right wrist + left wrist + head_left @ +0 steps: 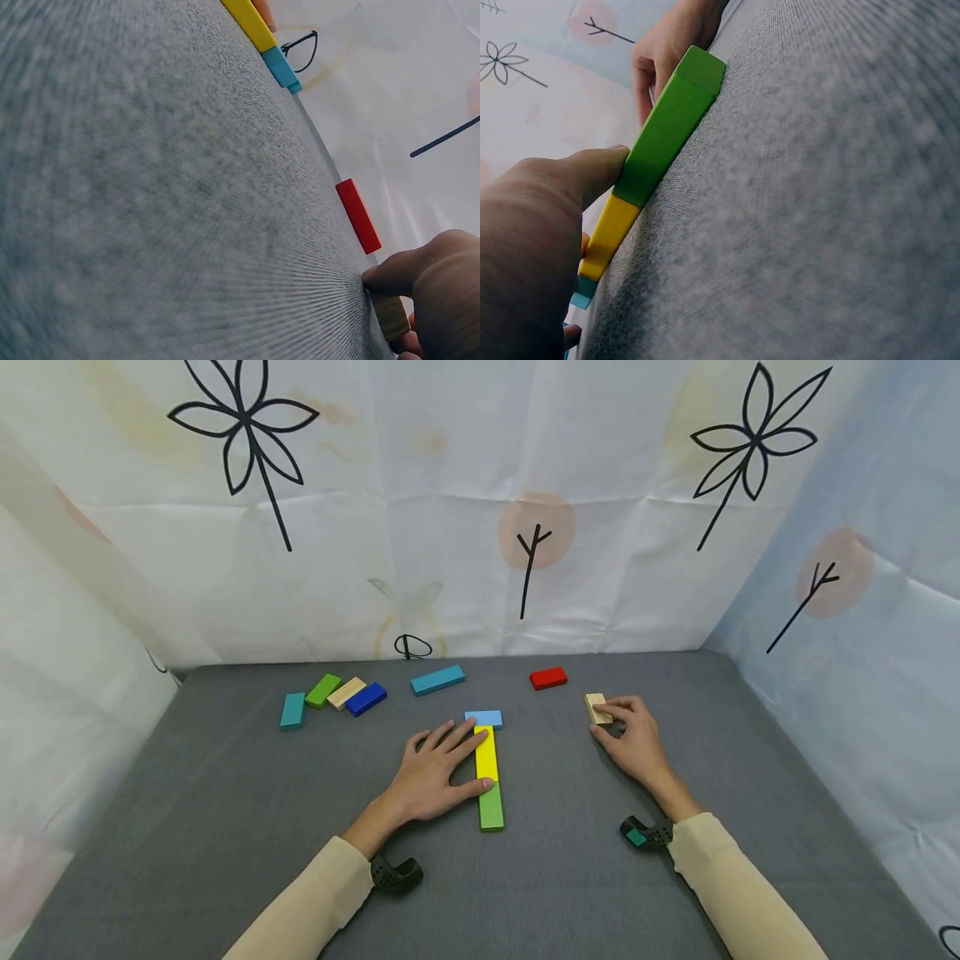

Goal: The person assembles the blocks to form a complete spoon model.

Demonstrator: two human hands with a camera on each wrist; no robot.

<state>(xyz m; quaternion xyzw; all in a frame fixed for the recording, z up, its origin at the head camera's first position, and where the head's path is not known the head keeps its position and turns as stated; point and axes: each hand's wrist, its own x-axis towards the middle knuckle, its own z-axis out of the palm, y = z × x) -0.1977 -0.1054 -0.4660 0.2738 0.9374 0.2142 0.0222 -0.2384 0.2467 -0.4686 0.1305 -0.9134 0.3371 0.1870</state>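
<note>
A green wooden block (491,812), a yellow block (486,762) and a light blue block (491,719) lie end to end, the blue one crosswise at the far end. My left hand (426,783) is spread beside this row, thumb on the green and yellow blocks' meeting point and a fingertip on the yellow. In the left wrist view the thumb presses the side of the green block (664,139). Off to the right, my right hand (636,745) pinches a plain wood-coloured block (596,705) between thumb and fingers. The right wrist view shows that block (391,319) partly hidden by the hand.
A red block (548,678) lies left of and beyond my right hand. Farther back are a long blue block (438,681) and, at the left, a dark blue block (366,699), a plain block (347,693), a green block (323,691) and a teal block (292,712). Patterned cloth surrounds the grey table.
</note>
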